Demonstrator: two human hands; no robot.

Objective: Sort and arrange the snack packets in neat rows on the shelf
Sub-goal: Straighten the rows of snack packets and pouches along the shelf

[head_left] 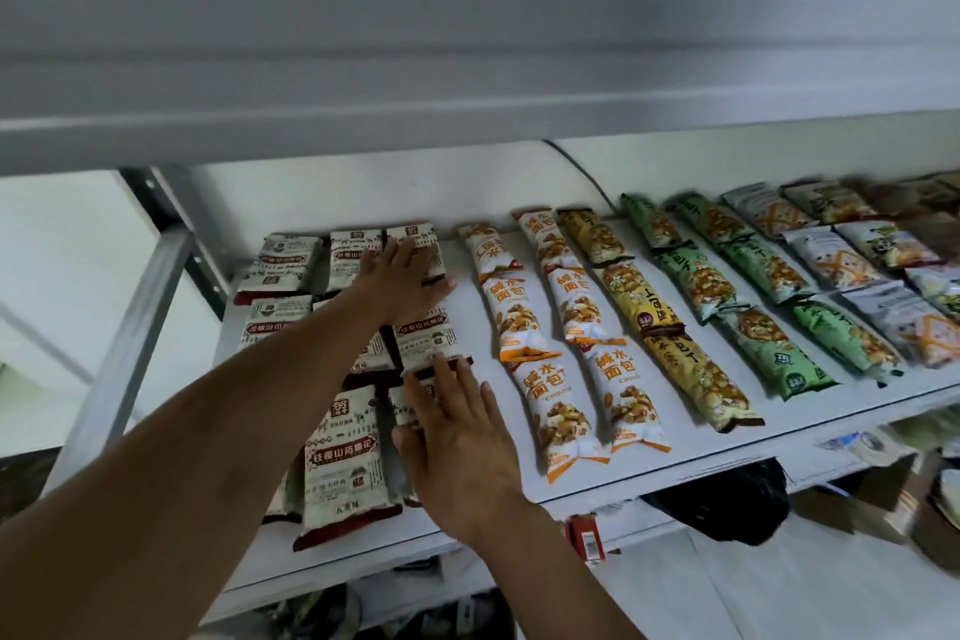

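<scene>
Left hand [401,282] and right hand [460,439], fingers straight and gripping nothing, press flat on brown-and-white snack packets [343,452] on a white shelf [727,437].

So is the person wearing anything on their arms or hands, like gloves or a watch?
No. The left hand and the right hand have no gloves, and no rings, watch or bracelet show. The left arm and the right arm are bare right to the picture's edge, with no sleeve in view.
</scene>
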